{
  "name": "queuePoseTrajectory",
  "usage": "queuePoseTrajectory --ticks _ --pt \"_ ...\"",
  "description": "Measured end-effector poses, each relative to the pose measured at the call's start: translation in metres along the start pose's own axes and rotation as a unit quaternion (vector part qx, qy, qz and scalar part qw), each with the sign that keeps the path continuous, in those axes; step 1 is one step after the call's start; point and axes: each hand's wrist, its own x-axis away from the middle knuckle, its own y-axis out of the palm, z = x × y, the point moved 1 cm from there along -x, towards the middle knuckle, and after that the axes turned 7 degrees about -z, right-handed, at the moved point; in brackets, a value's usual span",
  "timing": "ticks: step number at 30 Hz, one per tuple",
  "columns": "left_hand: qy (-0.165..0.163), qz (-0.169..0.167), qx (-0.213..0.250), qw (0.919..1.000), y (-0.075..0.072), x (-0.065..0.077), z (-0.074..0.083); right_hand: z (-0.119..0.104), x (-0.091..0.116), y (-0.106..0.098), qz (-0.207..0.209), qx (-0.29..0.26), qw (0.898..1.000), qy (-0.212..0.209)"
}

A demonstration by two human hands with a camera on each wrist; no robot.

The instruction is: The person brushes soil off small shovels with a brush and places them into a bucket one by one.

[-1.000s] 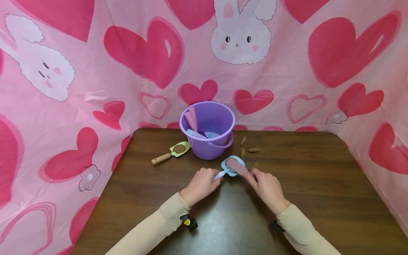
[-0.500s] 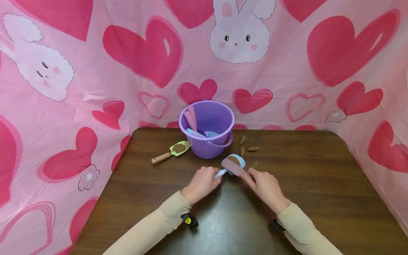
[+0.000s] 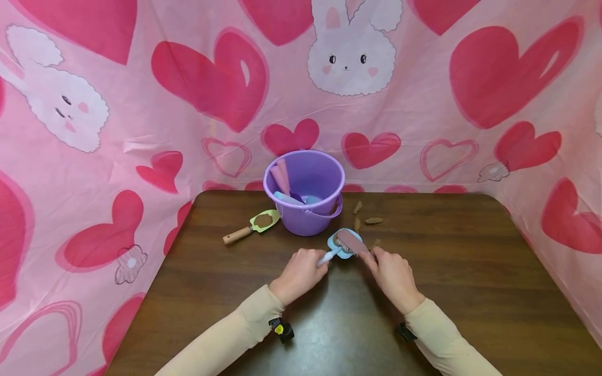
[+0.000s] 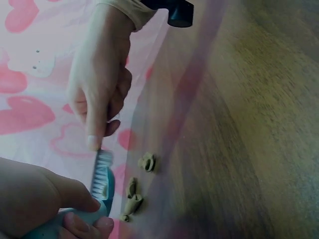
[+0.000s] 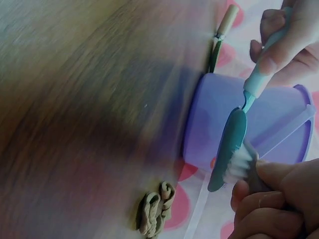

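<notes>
My left hand (image 3: 302, 274) grips the handle of a light-blue hand trowel (image 3: 324, 258), whose rounded blade points away from me above the table. In my right hand (image 3: 394, 277) is a mauve scrubbing brush (image 3: 354, 243). Its white bristles (image 5: 238, 167) lie against the trowel blade (image 5: 230, 137), seen edge-on in the right wrist view. The left wrist view shows the bristles (image 4: 102, 174) on the blade too, beside my left thumb. The brush hides part of the blade; some brown shows at its edge. Several brown curled pieces (image 3: 373, 221) lie just beyond the blade.
A purple bucket (image 3: 305, 219) stands at the back of the wooden table (image 3: 451, 282), with pink and blue items inside. Left of it, a green trowel with a wooden handle (image 3: 237, 235) bears a brown patch. A pink heart-patterned cloth (image 3: 244, 104) hangs behind.
The brush has shifted over the blade, toward the left half a second ago and now back to the right, with its bristles showing again. The left hand and trowel have barely moved.
</notes>
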Motion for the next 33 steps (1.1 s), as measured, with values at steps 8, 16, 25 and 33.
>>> queuePoseTrajectory --ticks 8,16,25,33 --pt "-0.017 0.007 0.009 0.9998 0.005 0.004 -0.003 -0.003 0.002 -0.002 0.011 -0.019 0.998 -0.061" --pt "-0.013 0.001 0.012 0.9998 0.002 0.002 -0.001 0.001 -0.001 0.0 -0.004 -0.004 0.998 -0.06" --pt "-0.007 0.006 0.002 1.0 0.003 0.002 -0.002 0.007 -0.004 0.005 0.01 0.0 0.999 -0.032" --pt "-0.018 0.006 0.005 0.9998 0.002 0.002 -0.006 0.002 -0.004 0.001 0.017 -0.008 0.997 -0.072"
